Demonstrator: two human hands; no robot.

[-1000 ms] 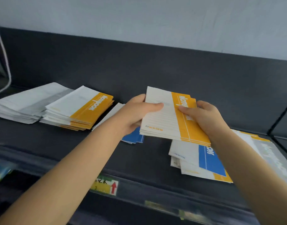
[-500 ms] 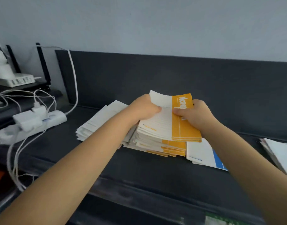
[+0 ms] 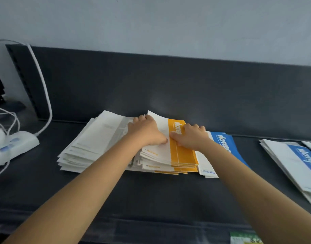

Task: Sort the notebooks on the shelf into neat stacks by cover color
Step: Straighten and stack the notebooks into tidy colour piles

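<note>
A stack of orange-and-white notebooks (image 3: 180,156) lies in the middle of the dark shelf (image 3: 151,194). Both my hands hold the top few notebooks down on this stack. My left hand (image 3: 146,132) grips their left edge, thumb on the white cover. My right hand (image 3: 191,138) grips the orange side, thumb on top and fingers curled over the far edge. A fanned stack of grey-white notebooks (image 3: 91,145) touches the orange stack on its left. A blue-and-white notebook (image 3: 223,144) lies flat on its right, partly under my right forearm.
Another stack of blue-and-white notebooks (image 3: 295,166) sits at the far right. A white power strip (image 3: 13,147) with plugs and a white cable (image 3: 43,88) occupies the left end. The shelf's dark back panel (image 3: 186,88) rises right behind the stacks. A label (image 3: 244,239) sticks to the front rail.
Both hands carried the orange notebooks leftward from above the mixed pile and lowered them onto the orange stack. The view turned left with them.
</note>
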